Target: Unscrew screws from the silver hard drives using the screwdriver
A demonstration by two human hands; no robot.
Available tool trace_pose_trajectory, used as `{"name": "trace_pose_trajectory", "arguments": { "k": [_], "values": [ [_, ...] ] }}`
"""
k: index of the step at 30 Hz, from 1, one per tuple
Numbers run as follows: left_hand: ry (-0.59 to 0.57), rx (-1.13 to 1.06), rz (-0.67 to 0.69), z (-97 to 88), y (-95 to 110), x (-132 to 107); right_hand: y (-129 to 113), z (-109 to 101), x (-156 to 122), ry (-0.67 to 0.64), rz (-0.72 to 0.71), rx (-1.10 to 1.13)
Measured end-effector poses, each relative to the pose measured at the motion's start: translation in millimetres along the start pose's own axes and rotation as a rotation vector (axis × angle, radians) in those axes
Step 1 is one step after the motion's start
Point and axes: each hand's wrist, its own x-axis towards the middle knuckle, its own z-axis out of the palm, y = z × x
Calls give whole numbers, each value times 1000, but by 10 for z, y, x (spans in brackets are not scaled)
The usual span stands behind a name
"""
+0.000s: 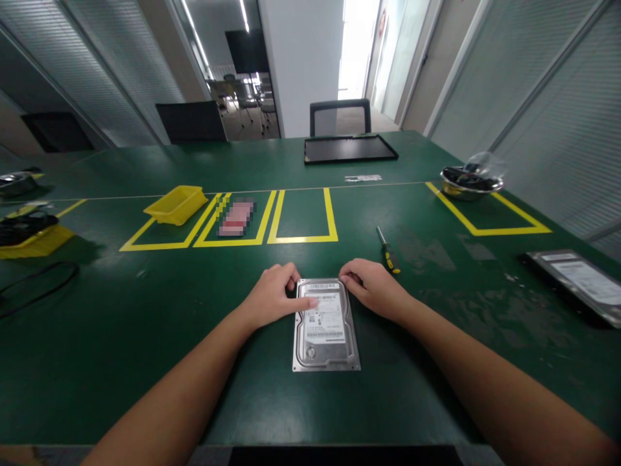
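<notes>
A silver hard drive [324, 353] with a white label lies flat on the green table in front of me. At its upper left edge is my left hand [274, 294], its thumb stretched over the label and its other fingers curled at the side. My right hand [371, 285] is closed at the upper right corner, thumb and forefinger together against the drive's edge. Whether anything small sits between those fingertips is hidden. Beyond the right hand lies a screwdriver [388, 254] with a yellow and black handle, its shaft pointing away.
Yellow tape [303, 240] marks several areas. A yellow bin [177, 206] and a blurred pinkish item [237, 218] stand left. A metal bowl [470, 184] of dark parts and another hard drive [579, 278] are right. A black panel [350, 149] lies at the back.
</notes>
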Motion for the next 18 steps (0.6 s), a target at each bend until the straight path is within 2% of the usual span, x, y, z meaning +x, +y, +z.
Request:
{"name": "trace_pose_trajectory", "arguments": {
  "k": [18],
  "values": [
    [0, -2, 5, -5, 7, -5, 10, -19, 14, 6, 48, 41]
  ]
}}
